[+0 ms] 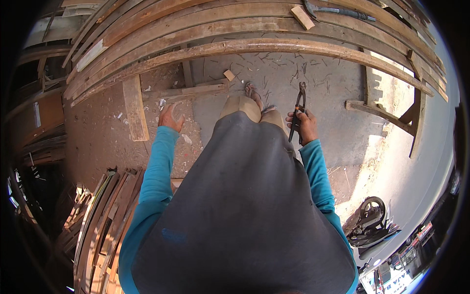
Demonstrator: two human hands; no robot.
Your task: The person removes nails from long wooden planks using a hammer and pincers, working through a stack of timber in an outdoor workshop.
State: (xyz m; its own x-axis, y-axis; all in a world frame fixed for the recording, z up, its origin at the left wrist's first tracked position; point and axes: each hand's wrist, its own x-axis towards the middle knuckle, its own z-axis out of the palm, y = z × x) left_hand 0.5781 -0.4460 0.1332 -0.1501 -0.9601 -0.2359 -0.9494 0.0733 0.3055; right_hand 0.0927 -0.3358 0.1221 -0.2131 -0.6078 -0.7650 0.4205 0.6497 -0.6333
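Observation:
My right hand is closed around the handles of dark pincers with a small orange band. Their jaw end points away from me, over the grey floor. To the left, my left hand hangs over the dusty brown ground, fingers loosely bent and apart, with nothing in it. Close to that hand, a wooden board slants down from the slatted bench. A claw hammer lies on the bench's far right part, beside a short wood block.
Long planks form the bench across the far side. Bent nails and a wood offcut litter the floor. Stacked timber stands at lower left. A wooden bench leg and a parked motorcycle are on the right.

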